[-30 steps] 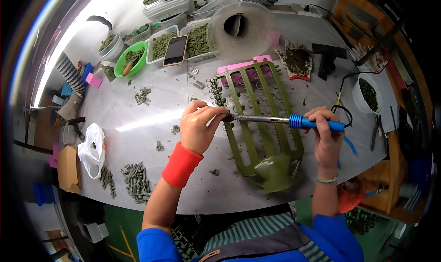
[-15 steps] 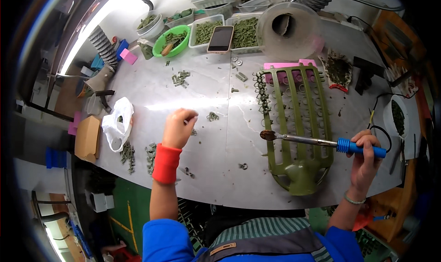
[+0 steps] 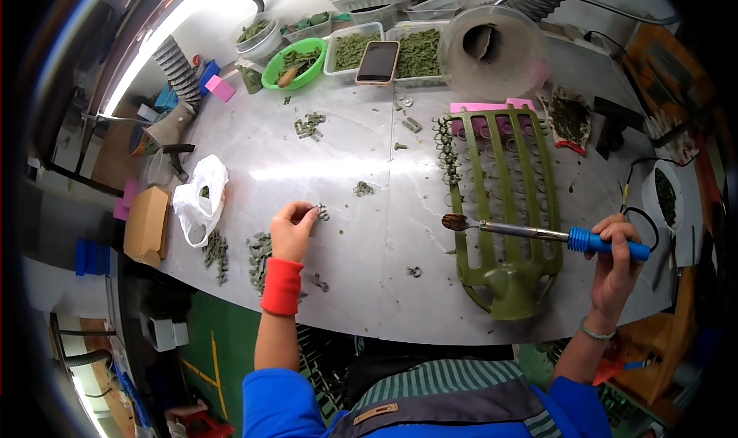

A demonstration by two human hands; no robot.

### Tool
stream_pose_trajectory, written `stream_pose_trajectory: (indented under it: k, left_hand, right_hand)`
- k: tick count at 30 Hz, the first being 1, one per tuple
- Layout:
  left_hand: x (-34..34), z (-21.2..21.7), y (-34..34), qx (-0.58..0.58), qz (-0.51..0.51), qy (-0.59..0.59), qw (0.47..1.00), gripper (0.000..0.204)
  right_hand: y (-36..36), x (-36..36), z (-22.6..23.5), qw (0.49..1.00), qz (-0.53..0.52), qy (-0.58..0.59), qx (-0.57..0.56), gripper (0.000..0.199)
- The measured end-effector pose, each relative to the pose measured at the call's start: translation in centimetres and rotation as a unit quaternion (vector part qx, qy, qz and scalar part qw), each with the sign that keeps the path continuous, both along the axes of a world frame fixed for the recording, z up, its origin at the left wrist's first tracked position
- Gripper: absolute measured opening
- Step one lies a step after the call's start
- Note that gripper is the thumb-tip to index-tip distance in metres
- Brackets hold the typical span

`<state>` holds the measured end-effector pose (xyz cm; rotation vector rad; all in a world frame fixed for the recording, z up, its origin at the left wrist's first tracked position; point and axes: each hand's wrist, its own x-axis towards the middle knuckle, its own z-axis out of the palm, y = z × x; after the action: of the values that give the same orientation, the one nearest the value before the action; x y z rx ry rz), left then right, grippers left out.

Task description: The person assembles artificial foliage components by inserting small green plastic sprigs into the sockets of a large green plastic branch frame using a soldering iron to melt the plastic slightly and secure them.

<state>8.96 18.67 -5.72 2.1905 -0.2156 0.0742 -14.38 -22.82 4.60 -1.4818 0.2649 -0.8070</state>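
My left hand, with a red wristband, is low over the table. Thumb and forefinger are pinched together at a small cluster of green ring-shaped pieces; whether one is between the fingertips is too small to tell. My right hand grips the blue handle of a soldering iron, its dark, crusted tip pointing left. Beneath the iron lies a green barred frame, propped at its far end on a pink block. Small green rings line its left bar, and thin rings show along the other bars.
Small green piles lie about the table. A white plastic bag and an open cardboard box are at left. Along the back stand a green basin, filled tubs, a phone and a round translucent container. The iron's cord runs right.
My left hand has come down toward me and turned, bringing its fingertips to the small green cluster. My right hand still holds the soldering iron in nearly the same place over the frame.
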Motion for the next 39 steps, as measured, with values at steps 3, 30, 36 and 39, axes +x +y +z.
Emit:
stream_pose_trajectory:
  k: [3, 30, 36, 39]
  left_hand:
    - [-0.5, 1.9, -2.2, -0.156, -0.036, 0.103, 0.982, 0.010]
    - [2.6, 8.2, -22.4, -0.009, -0.256, -0.266, 0.929, 0.013]
    - [0.2, 8.9, -19.9, 0.041, -0.265, -0.294, 0.917, 0.018]
    - [-2.0, 7.8, -18.7, 0.022, -0.285, -0.279, 0.917, 0.018]
  right_hand:
    - [0.0, -0.2, 0.4, 1.000, -0.009, 0.001, 0.005, 0.018]
    - [-3.2, 2.8, -1.0, 0.995, -0.053, -0.069, 0.039, 0.017]
    - [-2.6, 2.2, -0.9, 0.997, -0.040, -0.058, 0.023, 0.016]
    - [-2.2, 0.9, -0.8, 0.998, -0.037, -0.049, 0.021, 0.015]
